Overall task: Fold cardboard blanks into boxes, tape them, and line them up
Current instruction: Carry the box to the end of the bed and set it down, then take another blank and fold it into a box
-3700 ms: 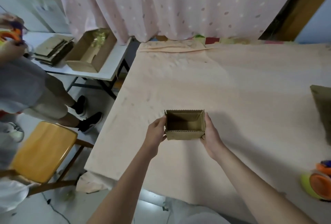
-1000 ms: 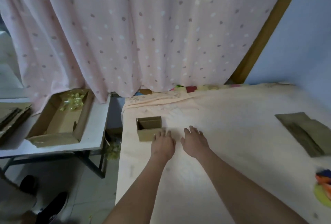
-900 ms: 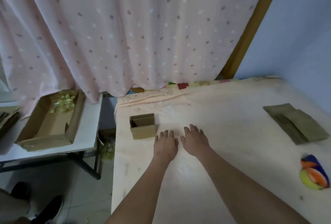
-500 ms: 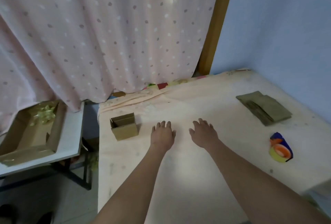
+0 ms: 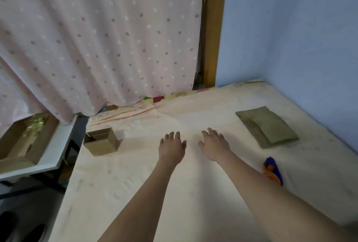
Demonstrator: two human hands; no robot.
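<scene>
Head view is showing your left hand (image 5: 171, 146) and right hand (image 5: 214, 145) reaching out side by side over the peach-covered table (image 5: 174, 193), palms down, fingers relaxed and spread, neither one holding anything. Whether they are touching the cloth, you cannot tell. Left of your left hand, well apart from it, the folded box (image 5: 100, 142) is standing upright with its top open. Right of your right hand the stack of flat blanks (image 5: 268, 126) is lying, and the tape dispenser (image 5: 272, 170) is sitting just beside your right forearm.
</scene>
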